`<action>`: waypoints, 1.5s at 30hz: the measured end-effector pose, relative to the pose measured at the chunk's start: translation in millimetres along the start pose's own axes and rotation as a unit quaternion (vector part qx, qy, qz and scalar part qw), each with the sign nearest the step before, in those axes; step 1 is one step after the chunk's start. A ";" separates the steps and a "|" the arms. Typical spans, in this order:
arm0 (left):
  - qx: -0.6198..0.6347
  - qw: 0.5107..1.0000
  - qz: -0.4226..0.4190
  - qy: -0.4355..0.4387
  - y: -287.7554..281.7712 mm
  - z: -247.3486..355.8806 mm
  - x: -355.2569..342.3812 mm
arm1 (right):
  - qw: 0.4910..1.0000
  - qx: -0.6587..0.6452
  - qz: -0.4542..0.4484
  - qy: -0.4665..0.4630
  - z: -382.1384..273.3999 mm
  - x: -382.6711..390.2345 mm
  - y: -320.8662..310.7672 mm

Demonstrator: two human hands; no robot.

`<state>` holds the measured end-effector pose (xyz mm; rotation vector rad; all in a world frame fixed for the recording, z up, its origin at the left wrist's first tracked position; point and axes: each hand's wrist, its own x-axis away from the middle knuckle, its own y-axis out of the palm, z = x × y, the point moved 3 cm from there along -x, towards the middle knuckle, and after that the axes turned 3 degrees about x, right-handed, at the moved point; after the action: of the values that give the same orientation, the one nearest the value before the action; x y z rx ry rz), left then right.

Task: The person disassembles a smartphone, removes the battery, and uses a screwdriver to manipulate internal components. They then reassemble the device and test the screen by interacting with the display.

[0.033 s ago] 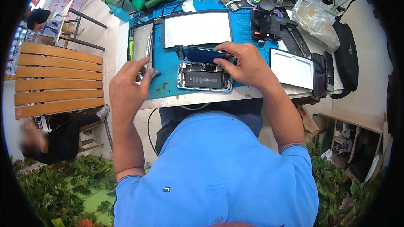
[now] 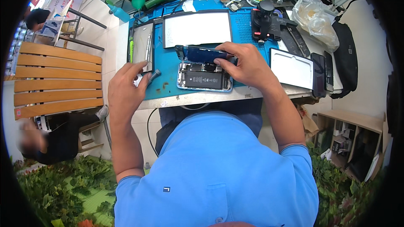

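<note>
An opened phone (image 2: 205, 77) lies on the blue work mat (image 2: 168, 80), its black battery and inner parts showing. My right hand (image 2: 248, 65) grips the phone's dark screen panel (image 2: 198, 53), which is tilted up along the far edge of the phone body. My left hand (image 2: 126, 88) rests at the mat's left edge, its fingers pinched on a small grey-handled tool (image 2: 152, 76) whose tip points toward the phone.
A white panel (image 2: 197, 28) lies behind the phone, a metal tray (image 2: 142, 46) with tools left of it. Right: a black fixture (image 2: 267, 21), a white-faced device (image 2: 291, 68), dark phones (image 2: 318, 75), a plastic bag (image 2: 315, 14), a black bag (image 2: 345, 59). A wooden bench (image 2: 59, 80) and a seated person (image 2: 54, 141) are left.
</note>
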<state>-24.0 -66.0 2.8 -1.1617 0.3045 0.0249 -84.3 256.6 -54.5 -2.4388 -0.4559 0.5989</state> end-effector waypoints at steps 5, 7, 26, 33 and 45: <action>0.006 0.998 -0.055 -0.015 11.2 -24.4 24.4 | 1.000 0.001 0.001 0.025 -9.1 2.1 -0.1; 0.013 0.997 -0.068 -0.036 12.7 -25.3 24.8 | 0.999 0.010 0.000 0.044 -8.6 4.9 -0.1; 0.540 0.824 0.169 -0.042 -14.0 -40.9 7.1 | 0.993 -0.063 0.089 0.039 -5.9 29.0 12.4; 0.548 0.814 0.176 -0.079 6.9 -36.2 -40.3 | 0.995 -0.012 0.102 0.015 -11.6 31.8 13.1; 0.470 0.882 0.004 -0.039 51.5 3.8 -111.7 | 0.995 -0.043 0.084 0.026 -7.1 36.1 18.1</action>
<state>-139.3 -26.5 -14.3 -0.1867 0.2036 -0.0655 -47.0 255.4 -71.6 -2.5861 -0.2627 0.5943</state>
